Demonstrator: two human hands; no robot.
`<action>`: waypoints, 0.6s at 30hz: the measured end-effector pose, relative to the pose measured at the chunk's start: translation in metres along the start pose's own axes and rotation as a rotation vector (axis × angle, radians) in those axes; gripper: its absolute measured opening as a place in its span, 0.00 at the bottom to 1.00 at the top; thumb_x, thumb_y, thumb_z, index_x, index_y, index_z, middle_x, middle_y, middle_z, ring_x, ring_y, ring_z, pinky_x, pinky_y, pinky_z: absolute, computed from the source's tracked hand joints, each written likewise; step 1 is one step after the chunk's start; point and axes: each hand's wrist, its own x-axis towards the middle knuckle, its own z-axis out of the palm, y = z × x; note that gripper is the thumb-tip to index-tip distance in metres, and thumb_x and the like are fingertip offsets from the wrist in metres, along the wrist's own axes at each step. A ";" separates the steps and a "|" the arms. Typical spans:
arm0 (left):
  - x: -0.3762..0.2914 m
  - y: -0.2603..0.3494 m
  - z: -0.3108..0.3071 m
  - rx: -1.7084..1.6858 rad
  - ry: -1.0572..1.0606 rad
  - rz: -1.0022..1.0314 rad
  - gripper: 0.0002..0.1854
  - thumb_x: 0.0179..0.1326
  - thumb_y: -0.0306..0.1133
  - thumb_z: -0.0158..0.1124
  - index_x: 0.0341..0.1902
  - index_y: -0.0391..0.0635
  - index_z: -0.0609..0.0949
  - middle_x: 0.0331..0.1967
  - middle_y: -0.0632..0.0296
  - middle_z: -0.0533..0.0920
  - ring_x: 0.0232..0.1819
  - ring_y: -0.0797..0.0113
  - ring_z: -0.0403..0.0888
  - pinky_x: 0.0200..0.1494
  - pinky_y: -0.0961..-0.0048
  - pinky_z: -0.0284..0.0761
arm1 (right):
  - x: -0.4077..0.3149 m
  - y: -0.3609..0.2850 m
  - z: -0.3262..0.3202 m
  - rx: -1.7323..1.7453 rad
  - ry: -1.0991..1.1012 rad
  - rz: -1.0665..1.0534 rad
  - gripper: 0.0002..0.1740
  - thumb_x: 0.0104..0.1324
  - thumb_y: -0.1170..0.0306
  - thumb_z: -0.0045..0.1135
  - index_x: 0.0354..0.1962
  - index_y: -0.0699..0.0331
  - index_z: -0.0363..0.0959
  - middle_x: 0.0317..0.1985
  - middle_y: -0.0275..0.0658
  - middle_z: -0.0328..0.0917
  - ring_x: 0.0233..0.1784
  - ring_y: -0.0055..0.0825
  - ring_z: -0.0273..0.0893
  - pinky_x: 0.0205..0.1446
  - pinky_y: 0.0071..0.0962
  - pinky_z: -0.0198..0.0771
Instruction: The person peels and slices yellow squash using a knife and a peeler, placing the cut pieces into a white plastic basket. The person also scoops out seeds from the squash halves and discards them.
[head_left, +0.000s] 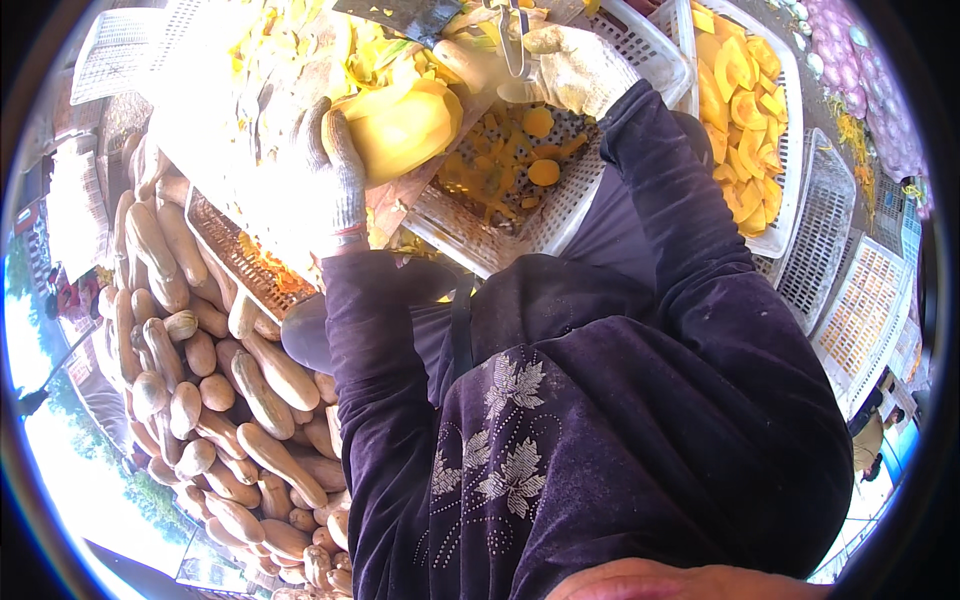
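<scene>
My left hand, in a knitted work glove, steadies a peeled yellow squash on a wooden board. The squash's wide rounded end faces me. Its far side is partly hidden by peelings lying behind it. Up and to the right, my gloved right hand grips a metal peeler. The peeler is held apart from the peeled flesh, near a tan, blurred squash neck. A broad dark blade lies beyond the peelings.
Below the board stands a white plastic crate with round squash slices inside. Cut orange pieces fill another crate at right, beside stacked crates. Whole squashes are heaped at left. An orange-stained crate is near my left arm.
</scene>
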 end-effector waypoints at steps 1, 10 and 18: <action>-0.001 -0.001 0.003 -0.047 -0.001 -0.038 0.13 0.69 0.34 0.61 0.52 0.41 0.85 0.49 0.49 0.85 0.53 0.50 0.82 0.60 0.59 0.75 | -0.001 0.011 0.002 0.066 -0.021 -0.022 0.21 0.74 0.68 0.49 0.60 0.67 0.71 0.56 0.42 0.79 0.55 0.33 0.81 0.60 0.33 0.79; -0.018 -0.034 0.036 -0.223 0.005 -0.143 0.16 0.75 0.34 0.55 0.57 0.37 0.81 0.54 0.50 0.82 0.54 0.60 0.80 0.60 0.65 0.76 | 0.063 0.054 -0.029 -0.983 0.047 -0.486 0.16 0.71 0.66 0.54 0.51 0.65 0.76 0.45 0.43 0.82 0.47 0.37 0.82 0.51 0.31 0.78; -0.019 -0.039 0.039 -0.228 -0.017 -0.157 0.16 0.75 0.35 0.55 0.58 0.37 0.80 0.54 0.52 0.82 0.54 0.62 0.79 0.61 0.66 0.76 | -0.051 0.022 0.022 -0.917 0.382 -0.274 0.24 0.69 0.58 0.60 0.54 0.68 0.78 0.41 0.33 0.83 0.49 0.22 0.80 0.45 0.23 0.78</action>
